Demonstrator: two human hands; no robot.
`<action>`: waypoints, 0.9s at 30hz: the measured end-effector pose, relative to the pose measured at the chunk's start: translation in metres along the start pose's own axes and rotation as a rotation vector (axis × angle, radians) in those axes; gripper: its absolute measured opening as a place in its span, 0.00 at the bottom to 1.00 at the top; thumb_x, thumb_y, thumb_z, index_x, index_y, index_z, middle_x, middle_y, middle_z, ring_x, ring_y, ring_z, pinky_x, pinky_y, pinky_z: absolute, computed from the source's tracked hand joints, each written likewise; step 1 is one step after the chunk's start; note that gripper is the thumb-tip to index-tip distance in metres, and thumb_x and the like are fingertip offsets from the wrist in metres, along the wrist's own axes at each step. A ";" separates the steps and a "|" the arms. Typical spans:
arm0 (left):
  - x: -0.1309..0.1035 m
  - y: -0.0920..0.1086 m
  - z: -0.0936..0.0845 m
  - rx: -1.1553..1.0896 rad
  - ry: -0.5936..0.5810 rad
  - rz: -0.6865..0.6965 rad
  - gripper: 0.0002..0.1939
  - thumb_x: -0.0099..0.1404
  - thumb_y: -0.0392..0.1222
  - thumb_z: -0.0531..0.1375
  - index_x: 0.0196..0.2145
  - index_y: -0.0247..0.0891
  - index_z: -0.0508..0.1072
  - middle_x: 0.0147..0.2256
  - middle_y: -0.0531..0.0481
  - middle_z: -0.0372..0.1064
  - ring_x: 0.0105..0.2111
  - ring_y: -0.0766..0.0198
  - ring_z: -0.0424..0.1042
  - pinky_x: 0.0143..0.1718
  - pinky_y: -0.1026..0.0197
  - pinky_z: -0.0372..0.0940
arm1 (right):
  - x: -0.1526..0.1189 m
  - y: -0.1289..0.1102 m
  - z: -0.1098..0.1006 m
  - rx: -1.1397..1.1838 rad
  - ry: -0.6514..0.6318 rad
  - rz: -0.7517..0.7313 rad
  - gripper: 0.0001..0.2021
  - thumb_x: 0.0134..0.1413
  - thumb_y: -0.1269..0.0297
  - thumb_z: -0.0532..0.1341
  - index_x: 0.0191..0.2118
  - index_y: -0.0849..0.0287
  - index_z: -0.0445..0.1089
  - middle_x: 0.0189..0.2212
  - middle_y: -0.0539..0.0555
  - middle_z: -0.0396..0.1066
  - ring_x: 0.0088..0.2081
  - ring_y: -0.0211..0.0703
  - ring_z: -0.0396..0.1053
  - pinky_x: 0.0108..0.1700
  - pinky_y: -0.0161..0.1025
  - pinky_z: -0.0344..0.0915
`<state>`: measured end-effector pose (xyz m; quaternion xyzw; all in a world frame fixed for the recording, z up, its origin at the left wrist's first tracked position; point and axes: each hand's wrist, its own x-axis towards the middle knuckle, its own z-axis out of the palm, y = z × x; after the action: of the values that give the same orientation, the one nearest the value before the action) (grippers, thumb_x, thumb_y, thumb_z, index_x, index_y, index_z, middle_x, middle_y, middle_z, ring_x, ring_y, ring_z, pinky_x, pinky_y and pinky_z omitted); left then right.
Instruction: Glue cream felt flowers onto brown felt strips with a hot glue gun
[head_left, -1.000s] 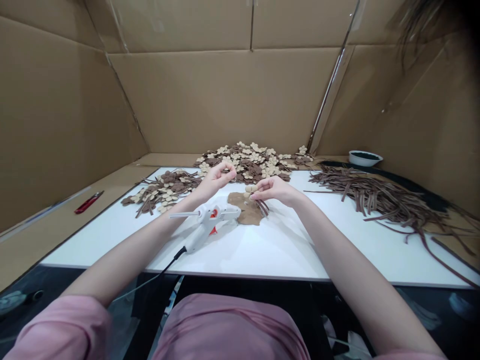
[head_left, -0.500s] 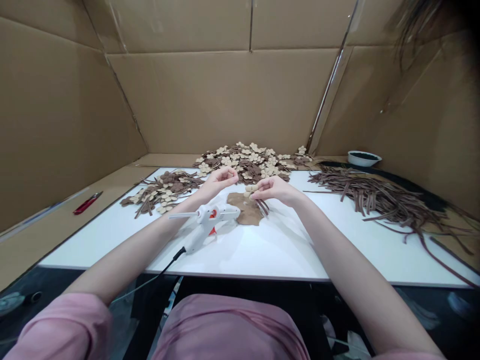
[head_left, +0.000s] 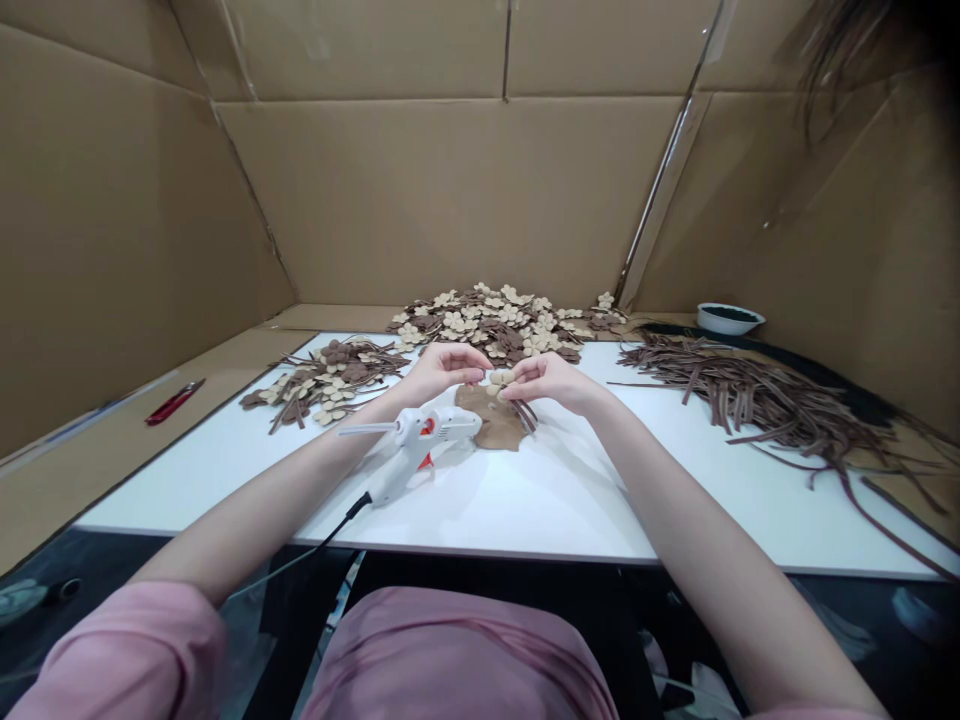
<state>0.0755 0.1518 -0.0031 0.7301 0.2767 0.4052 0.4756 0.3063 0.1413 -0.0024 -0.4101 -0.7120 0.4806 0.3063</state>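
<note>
Between thumb and fingers, my right hand [head_left: 551, 382] pinches a beige felt flower [head_left: 496, 383] that has brown strips [head_left: 528, 412] trailing below it. Close by on the left, my left hand [head_left: 450, 370] has its thumb and fingertips closed at the flower's left side. What those fingertips hold, if anything, is too small to make out. Under both hands lies a brown irregular piece of material [head_left: 495, 425] on the white board. A white glue gun [head_left: 412, 445] with an orange trigger rests just left of that piece, its cord running toward me.
Beige and brown flowers [head_left: 487, 325] are heaped at the back. Flowers with strips [head_left: 337, 380] lie at left, loose brown strips [head_left: 757, 400] at right. A red-handled cutter [head_left: 172, 403] lies far left. A white dish [head_left: 727, 319] stands back right. Cardboard walls [head_left: 450, 200] enclose the board.
My left hand has moved right and slightly down, bringing its fingertips to the flower. My right hand keeps its pinch in nearly the same place.
</note>
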 end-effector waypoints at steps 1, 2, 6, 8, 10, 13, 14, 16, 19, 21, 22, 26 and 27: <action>0.000 0.002 0.001 0.009 -0.010 -0.004 0.16 0.51 0.44 0.70 0.35 0.31 0.77 0.30 0.48 0.73 0.28 0.67 0.69 0.31 0.65 0.63 | 0.000 -0.001 0.001 0.003 0.001 0.001 0.17 0.33 0.57 0.74 0.29 0.63 0.75 0.22 0.50 0.71 0.23 0.35 0.65 0.25 0.34 0.60; -0.001 0.004 0.001 0.025 -0.024 -0.011 0.16 0.51 0.44 0.70 0.36 0.31 0.77 0.30 0.48 0.74 0.28 0.66 0.69 0.31 0.65 0.63 | 0.000 -0.003 0.002 0.010 0.004 0.005 0.17 0.33 0.57 0.74 0.28 0.63 0.75 0.21 0.50 0.70 0.23 0.34 0.64 0.25 0.33 0.59; 0.001 0.006 0.001 0.103 -0.076 -0.007 0.14 0.51 0.42 0.70 0.33 0.32 0.77 0.28 0.48 0.73 0.28 0.66 0.69 0.31 0.64 0.61 | -0.002 -0.009 0.009 0.060 0.026 0.033 0.16 0.30 0.60 0.74 0.26 0.64 0.72 0.21 0.49 0.70 0.24 0.34 0.65 0.27 0.34 0.60; 0.003 0.005 0.000 0.176 -0.110 0.054 0.11 0.52 0.43 0.69 0.31 0.33 0.77 0.30 0.49 0.71 0.30 0.66 0.67 0.33 0.64 0.60 | -0.002 -0.011 0.012 0.065 0.046 0.043 0.16 0.29 0.61 0.74 0.26 0.64 0.72 0.20 0.49 0.70 0.23 0.34 0.65 0.27 0.34 0.60; 0.005 0.005 -0.001 0.272 -0.126 0.122 0.10 0.52 0.44 0.69 0.29 0.35 0.78 0.34 0.48 0.70 0.34 0.64 0.67 0.36 0.63 0.60 | -0.002 -0.012 0.014 0.061 0.058 0.036 0.16 0.30 0.62 0.73 0.28 0.64 0.72 0.20 0.48 0.68 0.23 0.34 0.64 0.26 0.33 0.59; 0.006 0.008 -0.001 0.385 -0.129 0.143 0.10 0.53 0.46 0.69 0.30 0.37 0.79 0.40 0.48 0.65 0.40 0.62 0.66 0.41 0.61 0.60 | 0.000 -0.011 0.016 0.068 0.039 -0.005 0.17 0.31 0.62 0.72 0.31 0.63 0.72 0.19 0.47 0.68 0.22 0.34 0.63 0.25 0.32 0.58; 0.006 0.008 0.000 0.401 -0.140 0.136 0.10 0.53 0.46 0.69 0.30 0.38 0.79 0.40 0.48 0.64 0.42 0.61 0.65 0.42 0.61 0.60 | 0.000 -0.011 0.017 0.073 0.034 -0.014 0.18 0.31 0.62 0.72 0.32 0.63 0.71 0.18 0.46 0.68 0.21 0.34 0.64 0.24 0.32 0.57; 0.006 0.007 0.000 0.403 -0.182 0.133 0.10 0.55 0.46 0.68 0.31 0.37 0.78 0.41 0.47 0.65 0.43 0.60 0.66 0.44 0.60 0.60 | 0.002 -0.010 0.018 0.085 0.044 -0.019 0.19 0.31 0.62 0.73 0.32 0.62 0.69 0.18 0.46 0.68 0.21 0.34 0.64 0.24 0.32 0.58; 0.007 0.003 0.000 0.344 -0.244 0.117 0.10 0.57 0.46 0.66 0.33 0.36 0.76 0.39 0.47 0.68 0.42 0.60 0.67 0.43 0.61 0.61 | 0.003 -0.009 0.020 0.116 0.078 0.001 0.21 0.28 0.64 0.73 0.31 0.61 0.66 0.19 0.47 0.69 0.22 0.36 0.67 0.27 0.33 0.62; 0.007 0.000 0.000 0.285 -0.275 0.081 0.12 0.58 0.47 0.65 0.34 0.35 0.75 0.37 0.47 0.70 0.39 0.62 0.68 0.40 0.62 0.61 | 0.003 -0.009 0.020 0.134 0.088 0.009 0.22 0.28 0.65 0.73 0.32 0.60 0.64 0.19 0.47 0.71 0.23 0.37 0.69 0.28 0.34 0.64; 0.007 -0.001 -0.001 0.256 -0.288 0.066 0.13 0.59 0.47 0.64 0.35 0.34 0.74 0.37 0.47 0.70 0.37 0.63 0.68 0.39 0.62 0.62 | 0.004 -0.009 0.020 0.135 0.089 0.008 0.22 0.28 0.65 0.73 0.32 0.60 0.64 0.19 0.48 0.71 0.23 0.37 0.69 0.28 0.33 0.64; 0.007 -0.001 0.000 0.181 -0.302 0.049 0.14 0.60 0.48 0.64 0.36 0.34 0.72 0.36 0.48 0.70 0.36 0.64 0.68 0.38 0.64 0.61 | 0.005 -0.006 0.019 0.102 0.089 -0.009 0.24 0.28 0.64 0.74 0.32 0.59 0.63 0.19 0.47 0.71 0.22 0.37 0.69 0.28 0.33 0.64; 0.007 -0.001 0.000 0.165 -0.301 0.046 0.14 0.60 0.48 0.64 0.36 0.34 0.72 0.36 0.48 0.70 0.35 0.65 0.68 0.38 0.64 0.61 | 0.005 -0.005 0.019 0.093 0.087 -0.013 0.24 0.27 0.63 0.74 0.33 0.59 0.63 0.19 0.47 0.71 0.22 0.37 0.69 0.28 0.33 0.64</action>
<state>0.0790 0.1578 -0.0018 0.8252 0.2179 0.2782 0.4407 0.2864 0.1367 -0.0043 -0.4112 -0.6778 0.4928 0.3587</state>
